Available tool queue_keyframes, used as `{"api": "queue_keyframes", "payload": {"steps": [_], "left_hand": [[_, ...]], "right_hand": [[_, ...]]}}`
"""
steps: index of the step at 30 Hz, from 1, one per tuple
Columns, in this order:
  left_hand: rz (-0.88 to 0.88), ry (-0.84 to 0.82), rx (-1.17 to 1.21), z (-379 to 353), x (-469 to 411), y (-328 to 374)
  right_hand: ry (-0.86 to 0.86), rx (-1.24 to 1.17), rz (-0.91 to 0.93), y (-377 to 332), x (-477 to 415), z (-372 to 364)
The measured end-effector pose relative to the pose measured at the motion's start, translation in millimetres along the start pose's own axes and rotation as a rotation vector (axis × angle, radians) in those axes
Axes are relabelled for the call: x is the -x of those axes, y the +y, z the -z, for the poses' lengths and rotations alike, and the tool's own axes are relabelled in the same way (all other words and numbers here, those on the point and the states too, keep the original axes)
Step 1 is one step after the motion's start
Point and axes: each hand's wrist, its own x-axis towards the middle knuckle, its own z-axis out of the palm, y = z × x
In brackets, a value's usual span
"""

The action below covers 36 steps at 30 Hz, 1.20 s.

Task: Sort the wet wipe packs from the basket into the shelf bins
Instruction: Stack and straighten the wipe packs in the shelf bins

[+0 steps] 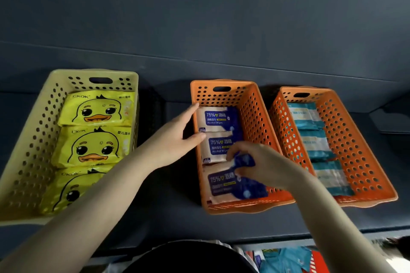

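Head camera, nearest first: loose teal packs [288,259] lie at the bottom edge, and what holds them cannot be told. On the shelf [168,217], the yellow bin [28,146] holds three duck packs [93,146]. The middle orange bin [255,115] holds three alcohol wipe packs in a row, and the right orange bin [359,139] holds teal shelf packs [315,142]. The right hand [266,164], fingers curled, pinches the nearest alcohol wipe pack [226,186] by its blue corner. The left hand [177,137] rests straight-fingered against the middle bin's left wall.
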Motion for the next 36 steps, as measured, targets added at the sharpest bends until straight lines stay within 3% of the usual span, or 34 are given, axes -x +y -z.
{"api": "queue_keyframes", "payload": {"steps": [6, 20, 30, 36], "left_hand": [[-0.009, -0.015, 0.002, 0.7, 0.1, 0.5], [0.023, -0.032, 0.062, 3.0, -1.8, -0.7], [0.012, -0.042, 0.086, 1.3, 0.4, 2.6], [-0.009, -0.041, 0.075, 2.7, -1.2, 3.8]], "right_hand": [[-0.002, 0.492, -0.089, 14.0, -13.3, -21.9], [0.077, 0.497, -0.028, 23.4, -19.2, -34.9], [0.053, 0.374, -0.112, 17.6, -28.8, -29.5], [0.153, 0.408, -0.069, 14.2, -17.8, -30.2]]}}
